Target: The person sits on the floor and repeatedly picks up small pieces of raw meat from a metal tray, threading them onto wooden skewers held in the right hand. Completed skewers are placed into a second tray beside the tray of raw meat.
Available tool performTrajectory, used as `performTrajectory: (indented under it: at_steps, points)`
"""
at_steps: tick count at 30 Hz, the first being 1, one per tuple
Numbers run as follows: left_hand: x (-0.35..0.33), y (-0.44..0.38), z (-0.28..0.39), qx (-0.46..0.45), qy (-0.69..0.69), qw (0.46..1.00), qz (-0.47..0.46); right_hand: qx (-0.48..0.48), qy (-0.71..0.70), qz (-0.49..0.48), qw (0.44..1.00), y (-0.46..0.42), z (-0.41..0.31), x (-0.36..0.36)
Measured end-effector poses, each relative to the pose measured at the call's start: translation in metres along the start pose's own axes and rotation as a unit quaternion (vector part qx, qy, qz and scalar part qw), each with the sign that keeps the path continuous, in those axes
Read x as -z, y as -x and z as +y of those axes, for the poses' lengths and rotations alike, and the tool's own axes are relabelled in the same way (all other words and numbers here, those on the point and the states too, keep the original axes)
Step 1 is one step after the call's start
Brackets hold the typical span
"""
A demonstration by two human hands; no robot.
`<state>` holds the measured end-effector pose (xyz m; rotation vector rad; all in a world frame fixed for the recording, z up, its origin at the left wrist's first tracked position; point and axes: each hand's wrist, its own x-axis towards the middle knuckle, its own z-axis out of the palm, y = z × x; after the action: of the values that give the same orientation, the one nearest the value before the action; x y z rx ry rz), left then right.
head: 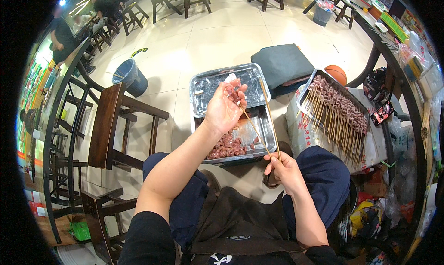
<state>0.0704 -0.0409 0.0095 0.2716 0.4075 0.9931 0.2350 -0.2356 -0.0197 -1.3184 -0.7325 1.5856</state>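
Note:
Palm up over the metal trays, my left hand (227, 107) holds pieces of raw meat (234, 94) in its curled fingers. My right hand (282, 168) grips bamboo skewers (272, 123) near their lower ends; one skewer's tip reaches the meat in my left hand, and another points up past the tray's right side. Below my left hand, cut raw meat (227, 148) lies in the lower metal tray (269, 135). The upper metal tray (204, 104) rests across its far part and holds small pale pieces. To the right, a metal tray (314, 74) holds many loaded meat skewers (338, 104).
The loaded tray stands on a white box (305, 136), near a basketball (335, 74) and a phone (382, 113). A dark folded cloth item (282, 65) lies beyond the trays. Left are a wooden stool (107, 126) and a lined bin (133, 79). People are at the far left.

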Motion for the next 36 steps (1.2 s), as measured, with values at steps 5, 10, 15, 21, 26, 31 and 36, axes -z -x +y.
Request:
performTrajectory:
  at_steps: [5,10,15,21,26,31,36]
  points:
    - [0.014,-0.008,0.001,-0.002,-0.032,0.999,0.0,-0.008,0.007,-0.001,1.0,0.001,-0.001,0.0]
    - [0.015,-0.012,0.001,-0.026,-0.075,0.997,0.011,-0.009,0.005,-0.002,1.0,0.002,-0.002,0.0]
    - [0.01,-0.01,-0.003,-0.033,-0.121,0.992,0.017,-0.009,0.004,0.0,1.0,0.003,-0.002,0.002]
    - [0.006,-0.007,-0.009,-0.038,-0.172,0.983,0.046,-0.033,-0.045,-0.019,0.998,0.003,0.0,0.004]
    - [0.001,-0.004,-0.011,-0.046,-0.191,0.98,0.041,-0.051,-0.112,-0.056,0.991,0.003,0.001,0.007]
    - [0.0,-0.002,-0.011,-0.034,-0.196,0.979,0.036,0.047,0.035,0.024,0.998,0.0,0.004,-0.003]
    - [-0.001,-0.002,-0.013,-0.032,-0.192,0.98,0.042,0.038,0.014,0.024,0.999,-0.002,0.008,0.002]
